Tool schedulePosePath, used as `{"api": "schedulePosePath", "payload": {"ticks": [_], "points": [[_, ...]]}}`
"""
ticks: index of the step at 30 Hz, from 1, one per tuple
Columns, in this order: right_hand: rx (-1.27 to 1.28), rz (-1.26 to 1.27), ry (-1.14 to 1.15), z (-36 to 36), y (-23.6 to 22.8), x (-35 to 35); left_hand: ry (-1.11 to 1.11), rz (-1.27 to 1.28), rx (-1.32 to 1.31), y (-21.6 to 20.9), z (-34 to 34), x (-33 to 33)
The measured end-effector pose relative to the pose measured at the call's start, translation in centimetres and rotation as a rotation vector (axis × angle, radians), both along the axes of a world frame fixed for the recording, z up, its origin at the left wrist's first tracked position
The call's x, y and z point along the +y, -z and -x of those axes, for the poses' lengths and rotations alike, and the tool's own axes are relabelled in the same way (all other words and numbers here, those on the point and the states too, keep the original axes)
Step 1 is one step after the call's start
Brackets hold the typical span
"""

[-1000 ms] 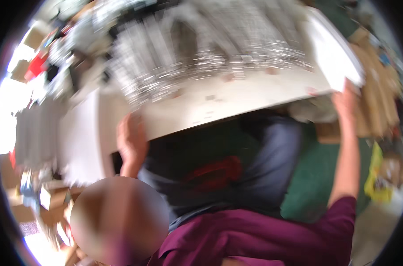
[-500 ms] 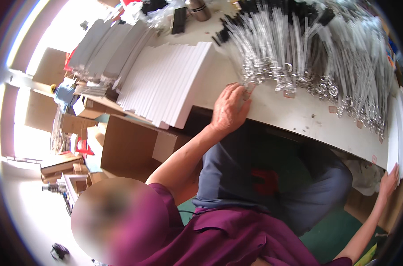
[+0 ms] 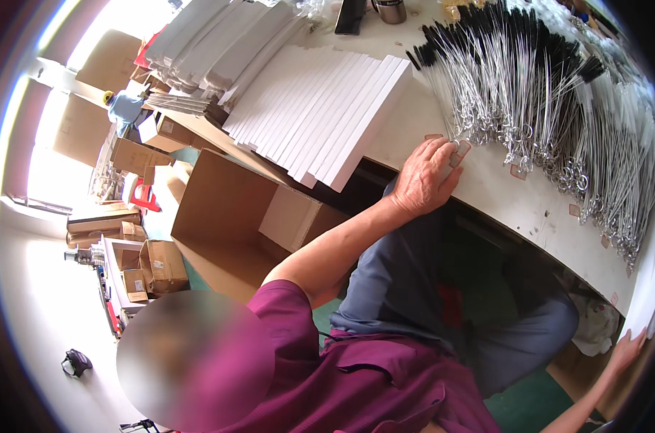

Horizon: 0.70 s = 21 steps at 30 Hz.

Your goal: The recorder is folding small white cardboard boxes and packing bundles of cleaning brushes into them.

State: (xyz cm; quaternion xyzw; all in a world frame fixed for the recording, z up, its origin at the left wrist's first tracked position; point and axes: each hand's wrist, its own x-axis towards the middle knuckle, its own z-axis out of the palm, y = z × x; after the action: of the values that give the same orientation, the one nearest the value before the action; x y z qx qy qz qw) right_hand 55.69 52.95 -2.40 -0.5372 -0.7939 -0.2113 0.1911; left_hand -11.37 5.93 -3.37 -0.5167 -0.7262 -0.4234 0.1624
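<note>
My left hand (image 3: 425, 179) rests on the near edge of the table with its fingers stretched out. Its fingertips lie beside the ring ends of a large pile of thin wire brushes (image 3: 504, 94). These brushes have black bristle heads at the far end, metal rings at the near end, and many seem to be in clear sleeves. Small reddish-edged squares (image 3: 518, 172) show on the tabletop near the rings. At the far right, my right hand (image 3: 627, 351) is closed on the near end of a long white flat piece (image 3: 646, 299); part of its grip is hard to see.
A row of long white boxes (image 3: 320, 108) lies on the table left of the brushes, with stacked white flat pieces (image 3: 219, 43) behind. A phone (image 3: 350, 16) and a metal cup (image 3: 391, 10) stand at the back. An open cardboard box (image 3: 223, 216) sits below, at the left.
The whole view has shifted, so the table and brushes appear farther right. My left hand keeps its place by the rings; my right hand stays on the white piece.
</note>
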Motion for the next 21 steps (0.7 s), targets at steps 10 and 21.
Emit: {"api": "schedulePosePath", "payload": {"ticks": [10, 21], "points": [[0.7, 0.393, -0.598, 21.0, -9.0, -18.1, 0.209, -0.136, 0.102, -4.0, -3.0, -2.0], [0.124, 0.62, -1.086, 33.8, -9.3, -31.7, 0.529, 0.387, 0.195, -9.1, -12.0, -1.0]]}}
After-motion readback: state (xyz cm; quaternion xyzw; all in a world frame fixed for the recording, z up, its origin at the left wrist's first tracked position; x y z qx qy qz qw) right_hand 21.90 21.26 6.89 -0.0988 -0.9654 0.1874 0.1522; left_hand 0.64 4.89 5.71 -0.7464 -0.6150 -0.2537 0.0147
